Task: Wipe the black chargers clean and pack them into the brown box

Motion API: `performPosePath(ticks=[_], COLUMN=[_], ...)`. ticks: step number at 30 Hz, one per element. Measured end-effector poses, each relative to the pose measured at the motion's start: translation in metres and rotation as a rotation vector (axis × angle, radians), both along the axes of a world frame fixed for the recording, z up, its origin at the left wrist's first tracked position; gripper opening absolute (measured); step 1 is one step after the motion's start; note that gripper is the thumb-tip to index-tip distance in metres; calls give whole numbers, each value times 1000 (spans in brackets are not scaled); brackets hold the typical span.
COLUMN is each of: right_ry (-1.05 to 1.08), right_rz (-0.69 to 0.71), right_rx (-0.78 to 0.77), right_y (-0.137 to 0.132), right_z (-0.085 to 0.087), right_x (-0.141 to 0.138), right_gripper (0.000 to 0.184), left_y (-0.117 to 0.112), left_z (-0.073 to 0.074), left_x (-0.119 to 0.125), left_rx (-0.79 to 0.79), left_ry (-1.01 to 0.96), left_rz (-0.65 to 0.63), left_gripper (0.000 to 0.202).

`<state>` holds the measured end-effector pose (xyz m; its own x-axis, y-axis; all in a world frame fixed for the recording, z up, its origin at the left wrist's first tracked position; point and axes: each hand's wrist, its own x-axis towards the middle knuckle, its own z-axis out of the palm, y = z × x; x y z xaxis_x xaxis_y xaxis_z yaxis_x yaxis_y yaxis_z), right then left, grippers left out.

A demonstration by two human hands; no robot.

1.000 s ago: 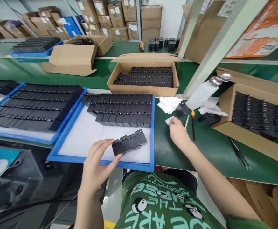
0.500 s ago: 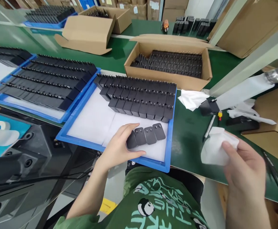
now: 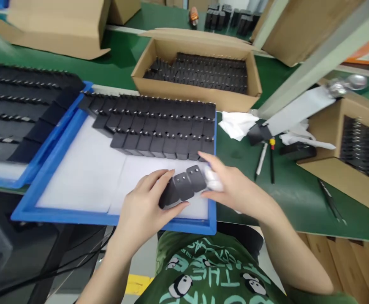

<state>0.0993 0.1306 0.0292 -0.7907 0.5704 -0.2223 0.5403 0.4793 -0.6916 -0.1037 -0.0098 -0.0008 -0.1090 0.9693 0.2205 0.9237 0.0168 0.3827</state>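
Observation:
My left hand curls its thumb and fingers around the left end of a short row of black power adapters, their metal pins facing up. My right hand is at the row's right end, pinching a crumpled white cloth that is partly hidden and blurred. Both hands are over the front right of a blue-rimmed tray with a white lining. Behind them, several rows of similar adapters stand in the tray with pins upward.
Another filled tray lies left. A cardboard box of adapters sits behind, another box at right. On the green bench are a white cloth, a pen, tweezers and a slanted post.
My right hand has swung left with the white cloth, from beside the tray to the adapters' right end. My left hand keeps its hold on the row. The view has shifted right.

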Motion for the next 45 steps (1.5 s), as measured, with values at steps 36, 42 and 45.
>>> performPosePath(ticks=[36,42,45], right_ry=[-341,-307,69], right_rz=[-1010,-1046,-1118], right_rx=[634,511,447], right_y=[-11,-6,-26], right_z=[-61,-52,-19], right_x=[268,274,276], right_gripper=[38,17,33], left_y=[81,81,81], left_z=[22,14,11], left_x=[163,158,155], left_rx=[30,56,55], left_ry=[218,198,161], left_rz=[-690,-659,-666], left_gripper=[59,53,51])
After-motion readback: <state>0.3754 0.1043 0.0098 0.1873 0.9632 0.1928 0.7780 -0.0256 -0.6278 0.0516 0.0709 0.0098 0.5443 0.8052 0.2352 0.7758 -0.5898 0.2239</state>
